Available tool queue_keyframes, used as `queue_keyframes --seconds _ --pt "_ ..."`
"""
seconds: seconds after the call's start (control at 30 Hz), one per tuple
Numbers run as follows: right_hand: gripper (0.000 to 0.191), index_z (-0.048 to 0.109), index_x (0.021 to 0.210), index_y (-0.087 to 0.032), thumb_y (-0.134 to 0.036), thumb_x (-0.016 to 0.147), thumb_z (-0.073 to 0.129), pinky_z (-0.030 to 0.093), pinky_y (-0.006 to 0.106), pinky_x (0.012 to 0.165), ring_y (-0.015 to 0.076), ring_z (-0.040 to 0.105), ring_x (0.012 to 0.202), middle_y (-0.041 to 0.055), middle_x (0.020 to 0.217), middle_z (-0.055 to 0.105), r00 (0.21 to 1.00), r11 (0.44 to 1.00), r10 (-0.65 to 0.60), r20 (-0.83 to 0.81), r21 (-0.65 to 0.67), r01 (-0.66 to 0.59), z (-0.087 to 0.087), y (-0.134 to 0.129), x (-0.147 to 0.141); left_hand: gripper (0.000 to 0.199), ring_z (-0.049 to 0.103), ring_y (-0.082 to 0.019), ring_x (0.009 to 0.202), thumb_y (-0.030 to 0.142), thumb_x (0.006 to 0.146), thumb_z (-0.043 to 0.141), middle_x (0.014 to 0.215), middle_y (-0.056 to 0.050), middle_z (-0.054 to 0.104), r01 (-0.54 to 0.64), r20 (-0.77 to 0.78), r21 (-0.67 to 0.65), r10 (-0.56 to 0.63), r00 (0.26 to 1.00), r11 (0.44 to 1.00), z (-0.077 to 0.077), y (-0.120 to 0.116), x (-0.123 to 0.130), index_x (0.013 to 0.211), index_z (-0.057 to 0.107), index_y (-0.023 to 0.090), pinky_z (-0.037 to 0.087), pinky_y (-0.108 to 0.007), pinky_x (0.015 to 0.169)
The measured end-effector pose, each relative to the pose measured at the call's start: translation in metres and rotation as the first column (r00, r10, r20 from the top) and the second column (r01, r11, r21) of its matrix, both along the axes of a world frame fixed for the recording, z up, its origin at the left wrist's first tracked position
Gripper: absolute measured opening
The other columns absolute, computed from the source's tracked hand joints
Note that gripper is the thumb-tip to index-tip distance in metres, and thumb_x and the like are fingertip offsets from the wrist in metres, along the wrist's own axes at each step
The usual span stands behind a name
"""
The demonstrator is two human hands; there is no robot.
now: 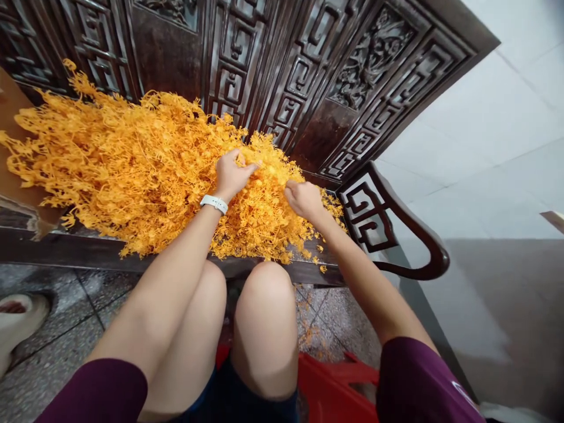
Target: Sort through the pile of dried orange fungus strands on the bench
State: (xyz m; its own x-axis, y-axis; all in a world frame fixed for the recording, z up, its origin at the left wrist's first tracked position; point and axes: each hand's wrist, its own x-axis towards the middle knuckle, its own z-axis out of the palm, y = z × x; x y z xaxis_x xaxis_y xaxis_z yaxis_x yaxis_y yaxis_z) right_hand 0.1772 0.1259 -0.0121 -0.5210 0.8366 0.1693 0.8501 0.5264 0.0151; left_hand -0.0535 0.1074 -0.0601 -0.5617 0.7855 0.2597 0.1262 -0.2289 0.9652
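Observation:
A large heap of orange artificial flower sprigs (145,158), thin-stemmed and tangled, spreads over the seat of a dark carved wooden bench (176,61). My left hand (233,175), with a white watch (214,204) on its wrist, is over the right part of the heap. Its thumb and fingers are pinched on some of the orange sprigs. A short way to the right, my right hand (305,200) is closed, its fingertips gripping sprigs at the heap's right side. The exact pieces in both hands blend into the pile behind them.
The bench's curved armrest (416,238) rises at the right beside a tiled wall (476,135). A torn cardboard piece (17,176) stands at the left end. Below are my knees, a red plastic stool (330,388) and loose orange bits on the floor. A light shoe (26,320) shows at lower left.

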Motion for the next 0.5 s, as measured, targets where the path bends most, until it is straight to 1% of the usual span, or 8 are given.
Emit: queue_keyframes --seconds 0.07,0.1,0.17,0.23,0.37,0.43,0.5 --pt "0.029 0.066 0.084 -0.02 -0.029 0.102 0.045 0.019 0.036 0.065 0.0187 0.041 0.059 0.007 0.066 0.059 1.0 1.0 0.015 0.003 -0.026 -0.015 -0.011 -0.014 -0.003 0.046 0.048 -0.016 0.068 0.028 0.073 0.088 0.068 0.003 0.043 -0.07 0.077 0.053 0.066 0.995 0.996 -0.004 0.006 0.003 0.066 0.042 0.025 0.051 -0.039 0.081" --pt "0.029 0.065 0.082 -0.02 -0.029 0.101 0.045 0.019 0.035 0.065 0.0179 0.039 0.058 0.0061 0.064 0.057 1.0 0.999 0.015 0.002 -0.036 -0.015 -0.015 -0.021 -0.005 0.046 0.047 -0.015 0.067 0.025 0.073 0.087 0.068 0.003 0.042 -0.098 0.154 0.055 0.089 0.984 0.994 -0.006 0.009 0.005 0.066 0.041 0.025 0.05 -0.038 0.077" --pt "0.028 0.064 0.081 -0.02 -0.028 0.101 0.045 0.018 0.035 0.063 0.0169 0.036 0.057 0.0054 0.064 0.056 1.0 0.999 0.006 0.006 -0.05 -0.006 -0.023 -0.033 -0.008 0.048 0.046 -0.014 0.067 0.019 0.073 0.085 0.069 0.003 0.042 -0.133 0.316 0.034 0.115 0.942 0.991 -0.007 0.015 0.008 0.066 0.038 0.025 0.049 -0.035 0.073" --pt "0.027 0.064 0.081 -0.02 -0.027 0.1 0.046 0.017 0.035 0.063 0.0167 0.036 0.057 0.0061 0.065 0.059 1.0 0.999 -0.005 0.016 -0.054 0.006 -0.028 -0.044 -0.011 0.047 0.047 -0.013 0.068 0.013 0.072 0.081 0.071 0.003 0.044 -0.15 0.448 0.01 0.129 0.885 0.989 -0.007 0.019 0.012 0.066 0.036 0.024 0.048 -0.034 0.072" --pt "0.026 0.067 0.087 -0.02 -0.03 0.101 0.049 0.015 0.035 0.063 0.0171 0.042 0.058 0.0083 0.069 0.065 0.999 0.999 -0.007 0.043 -0.049 0.009 -0.03 -0.064 -0.022 0.033 0.058 -0.014 0.076 0.007 0.07 0.072 0.078 0.001 0.056 -0.171 0.628 -0.029 0.151 0.763 0.985 -0.007 0.027 0.015 0.07 0.043 0.023 0.051 -0.031 0.072" --pt "0.026 0.068 0.089 -0.02 -0.033 0.101 0.049 0.015 0.036 0.063 0.0175 0.043 0.058 0.0091 0.07 0.066 0.998 0.999 0.004 0.059 -0.053 -0.001 -0.027 -0.077 -0.031 0.03 0.062 -0.014 0.077 0.007 0.07 0.07 0.08 0.0 0.06 -0.191 0.692 -0.072 0.187 0.697 0.979 -0.011 0.032 0.013 0.072 0.046 0.023 0.052 -0.03 0.07" --pt "0.026 0.066 0.085 -0.02 -0.033 0.101 0.05 0.015 0.036 0.063 0.0173 0.041 0.057 0.0084 0.067 0.063 0.999 0.997 0.013 0.052 -0.08 -0.009 -0.023 -0.091 -0.039 0.029 0.065 -0.015 0.078 0.008 0.068 0.07 0.082 0.0 0.063 -0.188 0.726 -0.128 0.222 0.651 0.974 -0.019 0.038 0.006 0.073 0.046 0.023 0.052 -0.029 0.067"
